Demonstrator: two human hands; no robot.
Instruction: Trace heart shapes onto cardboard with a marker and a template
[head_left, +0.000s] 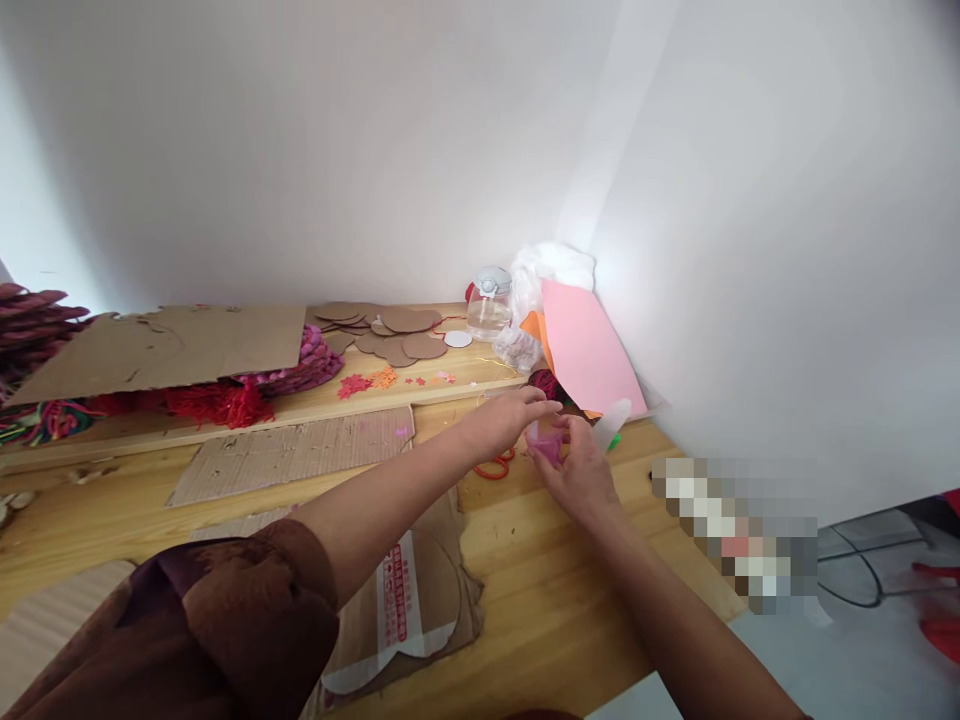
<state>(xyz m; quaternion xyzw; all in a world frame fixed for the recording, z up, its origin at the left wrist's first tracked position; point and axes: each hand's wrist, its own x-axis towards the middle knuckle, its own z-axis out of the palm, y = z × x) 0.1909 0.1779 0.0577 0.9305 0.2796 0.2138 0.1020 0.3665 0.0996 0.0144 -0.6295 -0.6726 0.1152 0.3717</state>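
Observation:
Both of my hands meet near the right back part of a wooden table (540, 590). My right hand (581, 470) is closed around a small pink translucent cup-like container (546, 442). My left hand (510, 415) reaches over it, fingers bent with the tips at the container's top; whether they pinch anything is hidden. Red-handled scissors (495, 466) lie just under my left wrist. A white glue bottle with a green base (611, 424) lies right of my hands.
Pink and orange paper sheets (589, 350) lean in the corner beside a clear jar (489, 305) and a plastic bag (551, 268). Cardboard circles (401, 335), cardboard sheets (292, 452), red yarn tassels (225, 402) and small paper flowers (356, 385) cover the back. Cut cardboard (420, 600) lies under my left arm.

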